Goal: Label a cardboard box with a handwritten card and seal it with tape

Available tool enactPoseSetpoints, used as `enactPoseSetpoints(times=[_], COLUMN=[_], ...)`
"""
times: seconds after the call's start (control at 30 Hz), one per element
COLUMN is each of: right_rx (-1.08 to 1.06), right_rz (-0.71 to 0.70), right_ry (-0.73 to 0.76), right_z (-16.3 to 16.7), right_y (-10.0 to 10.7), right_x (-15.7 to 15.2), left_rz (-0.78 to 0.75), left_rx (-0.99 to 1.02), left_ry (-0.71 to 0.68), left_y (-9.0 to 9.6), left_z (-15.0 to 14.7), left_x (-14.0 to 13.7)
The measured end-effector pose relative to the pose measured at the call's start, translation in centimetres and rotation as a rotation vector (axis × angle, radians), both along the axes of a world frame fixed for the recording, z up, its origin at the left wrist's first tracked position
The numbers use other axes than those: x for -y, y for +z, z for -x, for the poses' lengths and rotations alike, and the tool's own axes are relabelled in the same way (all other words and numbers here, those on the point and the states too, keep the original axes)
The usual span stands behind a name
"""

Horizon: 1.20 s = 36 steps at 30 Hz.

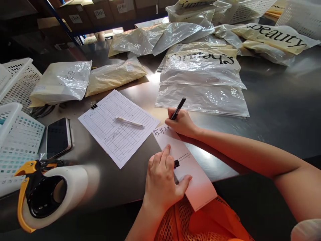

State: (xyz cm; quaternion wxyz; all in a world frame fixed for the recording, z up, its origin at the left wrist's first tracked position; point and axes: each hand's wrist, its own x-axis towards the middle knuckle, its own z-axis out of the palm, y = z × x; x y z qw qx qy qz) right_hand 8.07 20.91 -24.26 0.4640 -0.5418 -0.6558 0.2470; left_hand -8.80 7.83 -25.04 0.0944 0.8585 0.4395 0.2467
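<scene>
My right hand [182, 122] is closed around a black marker [178, 108], its lower end hidden by the fingers at the top edge of a long white paper slip [185, 147]. Handwritten black characters and a number run along that end of the slip. My left hand [162, 174] presses on the slip's left side, index finger stretched out and thumb apart. A black marker cap [177, 163] sticks out from under its curled fingers. The slip's near end hangs past the table edge. To the left lies a clipped stack of printed forms [105, 125], with a white pen [130, 122] on it.
Clear-and-cream plastic packages [200, 73] lie beyond my hands, with more packages [62, 80] at left. A phone [58, 138], a tape roll in a yellow-handled dispenser [72, 187] and white baskets [22, 134] stand on the left. Cardboard boxes [97, 15] fill a shelf behind.
</scene>
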Motion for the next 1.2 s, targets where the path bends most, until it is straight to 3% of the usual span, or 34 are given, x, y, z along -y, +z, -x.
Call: enactPoseSetpoints(times=[0.13, 0.27, 0.33, 0.47, 0.57, 0.67, 0.87, 1.2], right_rx=[-0.229, -0.655, -0.744, -0.660, -0.599, -0.625, -0.667, -0.482], right_rz=[0.118, 0.322, 0.407, 0.509, 0.528, 0.535, 0.414, 0.399], right_ry=[0.008, -0.100, -0.094, 0.038, 0.002, -0.045, -0.006, -0.031], right_z=[-0.6, -1.0, -1.0, -0.4, 0.1, 0.2, 0.5, 1.3], right_y=[0.2, 2.5, 3.4, 3.0, 1.7, 1.8, 3.6, 2.0], right_x=[-0.3, 0.0, 0.5, 2.3, 3.1, 3.1, 2.2, 2.4], left_rz=[-0.001, -0.006, -0.021, -0.060, -0.101, -0.080, -0.051, -0.102], left_rx=[0.013, 0.035, 0.030, 0.013, 0.034, 0.051, 0.049, 0.057], left_ry=[0.016, 0.048, 0.065, 0.086, 0.047, 0.024, 0.031, 0.044], left_y=[0.0, -0.1, -0.3, -0.7, -0.9, -0.9, -0.7, -1.1], left_z=[0.0, -0.1, -0.3, -0.5, -0.5, -0.4, -0.3, -0.5], left_x=[0.1, 0.2, 0.0, -0.2, -0.1, 0.0, 0.1, 0.3])
